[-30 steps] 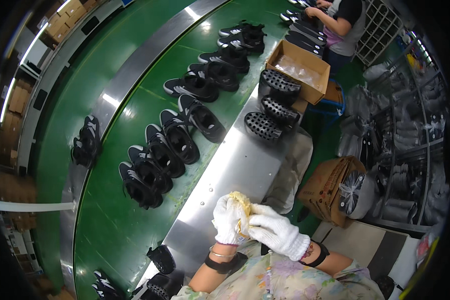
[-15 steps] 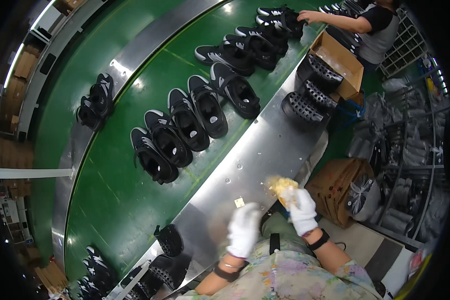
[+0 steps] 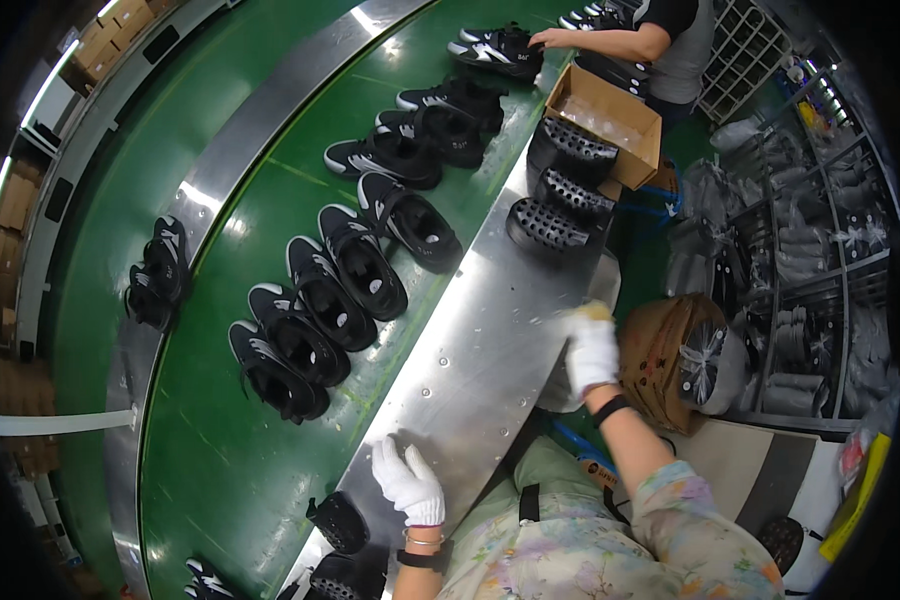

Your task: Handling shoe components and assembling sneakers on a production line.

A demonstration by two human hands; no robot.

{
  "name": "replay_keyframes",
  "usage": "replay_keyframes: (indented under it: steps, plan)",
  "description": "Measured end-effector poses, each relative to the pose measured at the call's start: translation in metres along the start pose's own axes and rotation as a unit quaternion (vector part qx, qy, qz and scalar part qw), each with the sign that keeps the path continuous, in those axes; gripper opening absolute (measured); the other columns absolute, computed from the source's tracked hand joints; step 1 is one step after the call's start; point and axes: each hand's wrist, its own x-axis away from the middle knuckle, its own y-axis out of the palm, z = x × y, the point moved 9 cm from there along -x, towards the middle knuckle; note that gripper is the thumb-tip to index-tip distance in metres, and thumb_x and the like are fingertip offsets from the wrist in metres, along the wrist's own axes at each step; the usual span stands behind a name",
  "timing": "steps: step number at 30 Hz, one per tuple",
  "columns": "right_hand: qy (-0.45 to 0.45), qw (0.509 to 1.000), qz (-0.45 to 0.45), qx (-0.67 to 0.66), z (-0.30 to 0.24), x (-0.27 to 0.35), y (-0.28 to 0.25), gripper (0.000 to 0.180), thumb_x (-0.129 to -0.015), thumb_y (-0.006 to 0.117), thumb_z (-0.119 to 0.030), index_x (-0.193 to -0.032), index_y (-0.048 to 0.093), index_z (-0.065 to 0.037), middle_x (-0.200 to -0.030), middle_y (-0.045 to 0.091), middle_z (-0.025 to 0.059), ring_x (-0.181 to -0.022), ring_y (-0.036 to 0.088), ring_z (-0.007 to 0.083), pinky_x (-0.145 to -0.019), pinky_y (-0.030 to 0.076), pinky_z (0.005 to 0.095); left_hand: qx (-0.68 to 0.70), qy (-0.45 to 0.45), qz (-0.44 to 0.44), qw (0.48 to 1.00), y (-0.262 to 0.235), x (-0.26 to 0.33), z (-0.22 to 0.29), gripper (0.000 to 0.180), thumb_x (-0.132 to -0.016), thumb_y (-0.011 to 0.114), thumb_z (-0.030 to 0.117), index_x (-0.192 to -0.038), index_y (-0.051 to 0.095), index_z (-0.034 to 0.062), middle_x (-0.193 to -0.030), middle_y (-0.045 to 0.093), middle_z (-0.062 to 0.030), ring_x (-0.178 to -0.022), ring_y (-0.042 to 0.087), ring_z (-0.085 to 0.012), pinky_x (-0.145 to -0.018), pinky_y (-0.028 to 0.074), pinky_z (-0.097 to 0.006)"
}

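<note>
My left hand (image 3: 407, 482), in a white knit glove, is over the near part of the metal ledge (image 3: 470, 345) with fingers apart and nothing in it. It is nearest to a black shoe-shaped piece (image 3: 338, 522) at the ledge's edge. My right hand (image 3: 592, 355), gloved too and smeared by motion, is at the ledge's right edge. Its fingers are closed round a crumbly yellow lump (image 3: 592, 311), mostly hidden and too blurred to name exactly. Pale specks show on the metal beside it. Black-and-grey sneakers (image 3: 332, 262) stand in a row on the green belt beyond the ledge.
Black studded shoe forms (image 3: 550, 224) and an open cardboard box (image 3: 610, 125) occupy the ledge's far end. There a co-worker's hand (image 3: 550, 39) touches sneakers. A brown sack (image 3: 660, 365) and a rack of bagged items (image 3: 790, 260) stand right. More sneakers (image 3: 160, 270) sit on the curved metal rim.
My view has shifted. My right hand has moved outward to the ledge's right edge with the yellow lump. My left hand has moved left, fingers spread. The small pale square no longer shows on the metal.
</note>
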Motion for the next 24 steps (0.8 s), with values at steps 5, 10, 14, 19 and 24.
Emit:
replay_keyframes:
  steps: [5,10,14,19,24]
  plan:
    - [-0.176,0.980,-0.096,-0.012,-0.127,0.026,-0.007,0.020,-0.088,0.055,-0.011,-0.106,0.064,-0.008,-0.101,0.063,0.0144,-0.091,0.059,0.0311,-0.081,0.050,0.0402,-0.166,-0.090,-0.013,0.982,0.013,-0.019,-0.031,0.073,-0.092,0.063,0.036,-0.143,0.038,-0.0082,-0.148,0.038,-0.0334,-0.139,0.034,-0.0480,-0.117,0.026,-0.052]
    - [-0.391,0.908,-0.147,0.031,-0.232,0.070,0.087,0.013,-0.093,0.052,-0.023,-0.096,0.059,-0.012,-0.080,0.060,0.0093,-0.074,0.064,0.0251,-0.059,0.054,0.0388,-0.204,-0.030,-0.072,0.976,0.051,-0.035,0.011,0.075,-0.086,0.068,0.037,-0.142,0.041,-0.0050,-0.147,0.038,-0.0323,-0.138,0.034,-0.0482,-0.117,0.024,-0.054]
    - [0.062,0.977,-0.099,-0.181,-0.112,-0.058,0.030,0.020,-0.095,0.051,-0.020,-0.091,0.067,-0.008,-0.080,0.067,0.0136,-0.073,0.068,0.0349,-0.060,0.054,0.0440,0.012,0.260,-0.200,0.944,0.089,-0.017,0.127,0.057,-0.082,0.071,0.039,-0.125,0.055,0.0047,-0.128,0.053,-0.0222,-0.120,0.049,-0.0430,-0.104,0.036,-0.053]
    - [0.176,0.983,0.015,0.038,0.116,-0.003,-0.045,0.036,-0.089,0.048,-0.002,-0.119,0.065,-0.013,-0.103,0.065,0.0169,-0.100,0.064,0.0339,-0.088,0.052,0.0404,0.315,0.414,-0.409,0.750,0.102,0.088,0.215,0.036,-0.087,0.071,0.029,-0.113,0.065,0.0059,-0.116,0.063,-0.0189,-0.114,0.058,-0.0393,-0.100,0.045,-0.048]
    - [0.021,1.000,-0.009,0.004,0.099,0.094,-0.082,0.034,-0.086,0.057,0.006,-0.117,0.063,-0.005,-0.096,0.061,0.0152,-0.088,0.062,0.0294,-0.079,0.050,0.0371,0.155,0.252,-0.239,0.925,0.062,-0.062,0.192,0.054,-0.091,0.062,0.028,-0.133,0.050,-0.0035,-0.133,0.052,-0.0291,-0.129,0.048,-0.0431,-0.111,0.037,-0.047]
